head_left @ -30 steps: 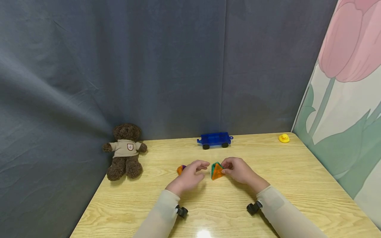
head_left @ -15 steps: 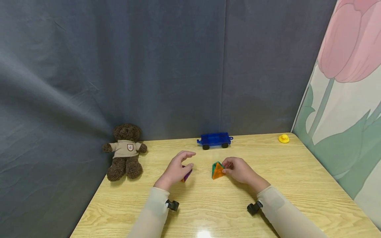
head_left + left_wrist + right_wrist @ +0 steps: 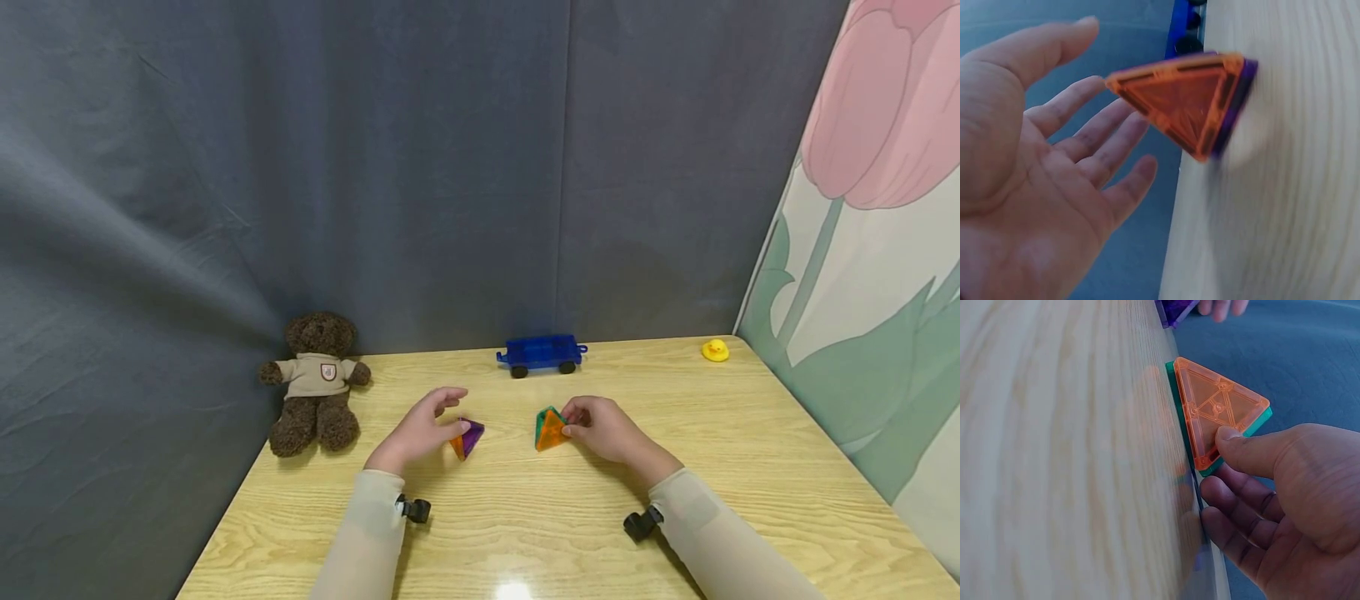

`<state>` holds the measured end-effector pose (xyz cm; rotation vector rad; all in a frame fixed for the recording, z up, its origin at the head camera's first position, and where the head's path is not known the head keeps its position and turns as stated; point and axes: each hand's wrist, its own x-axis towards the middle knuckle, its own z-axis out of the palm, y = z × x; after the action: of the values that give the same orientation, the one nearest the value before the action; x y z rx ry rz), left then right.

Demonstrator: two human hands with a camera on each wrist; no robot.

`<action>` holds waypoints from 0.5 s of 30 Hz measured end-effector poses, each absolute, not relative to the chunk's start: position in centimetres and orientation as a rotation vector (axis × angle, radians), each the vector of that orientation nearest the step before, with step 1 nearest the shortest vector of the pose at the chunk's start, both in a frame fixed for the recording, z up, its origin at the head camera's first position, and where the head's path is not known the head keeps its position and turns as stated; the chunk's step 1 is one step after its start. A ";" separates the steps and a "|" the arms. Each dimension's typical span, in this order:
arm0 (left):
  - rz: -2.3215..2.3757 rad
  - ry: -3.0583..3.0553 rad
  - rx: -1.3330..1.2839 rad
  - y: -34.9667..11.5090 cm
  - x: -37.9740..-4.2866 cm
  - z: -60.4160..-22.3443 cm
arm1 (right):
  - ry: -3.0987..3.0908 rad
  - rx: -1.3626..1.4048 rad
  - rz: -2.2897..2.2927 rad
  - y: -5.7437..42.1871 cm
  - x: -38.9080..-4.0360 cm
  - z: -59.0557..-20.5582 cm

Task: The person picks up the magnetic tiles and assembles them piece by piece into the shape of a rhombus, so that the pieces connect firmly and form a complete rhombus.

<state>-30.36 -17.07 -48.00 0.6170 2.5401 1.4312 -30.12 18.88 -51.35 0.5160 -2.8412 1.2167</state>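
My right hand [image 3: 606, 427] pinches a pair of triangular magnetic tiles, an orange one [image 3: 1222, 403] and a green one [image 3: 1177, 394] standing on edge together. In the right wrist view the thumb presses the orange face, with the other fingers behind and below. My left hand [image 3: 420, 429] hovers with relaxed, spread fingers just left of a second tile piece [image 3: 471, 437], orange on one side and purple on the other. That piece stands on the table, its orange face [image 3: 1179, 100] in front of the fingers in the left wrist view.
A blue wheeled toy wagon [image 3: 542, 352] stands at the table's back edge, before a dark curtain [image 3: 420, 183]. At the far left sits a brown teddy bear [image 3: 318, 383]. A yellow rubber duck [image 3: 716, 350] is at the back right corner of the wooden table [image 3: 750, 450].
My left hand has drawn left, away from the right hand, uncovering more of the orange and purple tile piece. The right hand keeps its pinch and has hardly moved.
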 end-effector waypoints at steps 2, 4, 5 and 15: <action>1.418 2.505 0.616 -17.6 -30.5 -48.3 | -2.842 0.513 1.222 18.9 -30.1 -51.4; 1.397 2.478 0.629 -17.9 -30.7 -48.7 | -2.838 0.516 1.218 18.9 -30.1 -51.4; 1.389 2.467 0.637 -18.1 -30.8 -48.8 | -2.836 0.515 1.222 18.9 -30.1 -51.5; 1.355 2.414 0.685 -18.5 -31.0 -49.7 | -2.799 0.708 1.379 19.0 -29.9 -51.6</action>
<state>-31.01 -18.51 -49.68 0.6848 2.4145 1.3552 -29.90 19.04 -51.56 0.7079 -2.7991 1.3792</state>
